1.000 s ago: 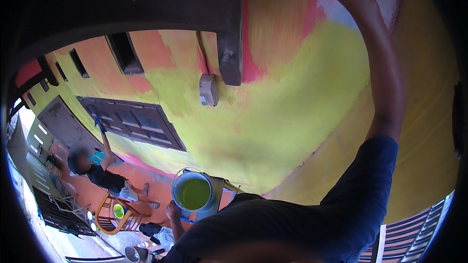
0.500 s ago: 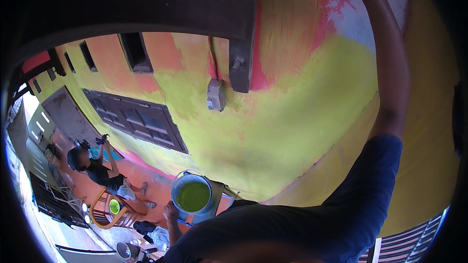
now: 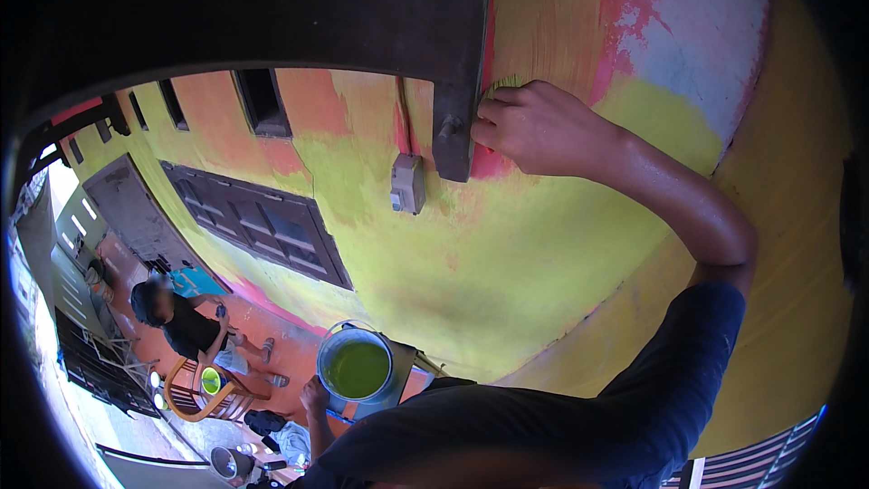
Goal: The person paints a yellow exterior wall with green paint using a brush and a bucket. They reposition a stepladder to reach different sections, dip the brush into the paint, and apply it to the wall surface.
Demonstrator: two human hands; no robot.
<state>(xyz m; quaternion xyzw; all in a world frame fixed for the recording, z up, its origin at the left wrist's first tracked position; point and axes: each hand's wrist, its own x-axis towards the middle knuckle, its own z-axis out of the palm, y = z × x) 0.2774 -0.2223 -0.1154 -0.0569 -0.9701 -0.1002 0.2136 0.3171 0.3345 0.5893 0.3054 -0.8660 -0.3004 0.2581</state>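
Note:
My right hand (image 3: 534, 127) is raised to the painted wall (image 3: 534, 244), beside the lower end of a dark wooden beam (image 3: 453, 109). Its fingers are closed round a paintbrush (image 3: 510, 82); greenish bristles show above the knuckles, while the handle is mostly hidden. Low in the view, a bucket (image 3: 323, 360) of lime-green paint (image 3: 359, 369) stands on a dark stand or ladder top. My left hand (image 3: 314, 395) is closed at the left side of this bucket, seemingly on its rim.
A grey electrical box (image 3: 408, 185) with a cable is fixed to the wall. Below left are a brown window (image 3: 253, 222), a person (image 3: 186, 321) standing on the red floor, a wooden chair (image 3: 195, 403) with a green paint pot (image 3: 212, 381), and another person (image 3: 288, 439) lower down.
My right hand has come down and left from the upper edge to the wall beside the beam. The left hand stays at the bucket. The standing person has lowered their arms.

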